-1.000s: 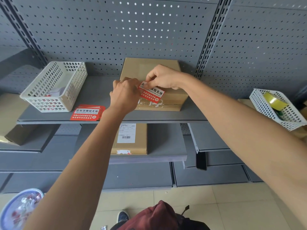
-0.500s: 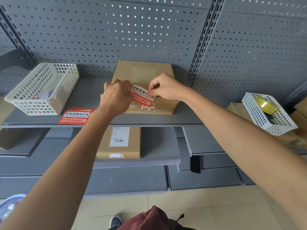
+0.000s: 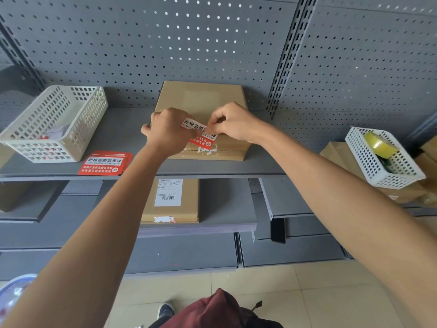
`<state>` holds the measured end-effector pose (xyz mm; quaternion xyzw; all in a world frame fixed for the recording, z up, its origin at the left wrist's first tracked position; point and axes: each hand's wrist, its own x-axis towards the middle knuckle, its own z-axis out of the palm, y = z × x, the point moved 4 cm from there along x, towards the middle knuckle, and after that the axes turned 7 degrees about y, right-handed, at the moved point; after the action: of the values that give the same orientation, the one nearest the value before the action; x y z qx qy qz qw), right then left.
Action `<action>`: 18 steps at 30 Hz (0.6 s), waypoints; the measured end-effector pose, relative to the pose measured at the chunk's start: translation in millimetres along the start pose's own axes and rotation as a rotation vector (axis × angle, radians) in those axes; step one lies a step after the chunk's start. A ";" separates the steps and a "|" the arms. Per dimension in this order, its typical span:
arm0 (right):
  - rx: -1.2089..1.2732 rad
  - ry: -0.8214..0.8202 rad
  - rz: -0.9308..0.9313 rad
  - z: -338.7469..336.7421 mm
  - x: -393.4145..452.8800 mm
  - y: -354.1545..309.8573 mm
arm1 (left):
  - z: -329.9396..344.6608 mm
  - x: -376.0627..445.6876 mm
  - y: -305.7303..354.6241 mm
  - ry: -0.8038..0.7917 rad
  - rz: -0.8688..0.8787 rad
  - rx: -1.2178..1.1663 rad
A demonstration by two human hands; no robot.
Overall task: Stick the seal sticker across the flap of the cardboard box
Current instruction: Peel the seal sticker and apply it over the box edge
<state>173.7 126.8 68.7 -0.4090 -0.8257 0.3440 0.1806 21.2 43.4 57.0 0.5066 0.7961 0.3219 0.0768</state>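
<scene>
Grey perforated metal panels back a grey metal shelf (image 3: 123, 138), on which a flat brown cardboard box (image 3: 201, 100) lies against the panel. Both bare hands meet over the near edge of that box. The left hand (image 3: 168, 132) has its fingers curled closed, pinching the left part of a red and white seal sticker with black print (image 3: 199, 134), and the right hand (image 3: 233, 123) pinches the sticker's right end between thumb and fingers. The sticker sits tilted over the front of the box top, just above the flap seam, where torn white scraps (image 3: 208, 149) cling; I cannot tell if it is already touching the cardboard. Left on the shelf lie a stack of red seal stickers (image 3: 104, 163) and a white plastic basket (image 3: 54, 121). Another white basket (image 3: 383, 157) at right holds a yellow tape roll (image 3: 378, 144). One shelf lower rests a second cardboard box with a white barcode label (image 3: 171, 200).
</scene>
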 end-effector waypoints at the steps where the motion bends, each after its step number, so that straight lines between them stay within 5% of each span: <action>1: 0.000 0.003 -0.001 0.0 -0.2 -0.3 | -0.2 0.1 -0.2 0.003 -0.009 -0.009; 18: -0.164 0.290 -0.125 6.5 -22.3 4.9 | -1.9 1.5 -2.2 -0.009 -0.026 -0.062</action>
<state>186.0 108.4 60.3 -0.4155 -0.8401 0.2007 0.2851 18.0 43.3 57.5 0.4950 0.7921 0.3428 0.1004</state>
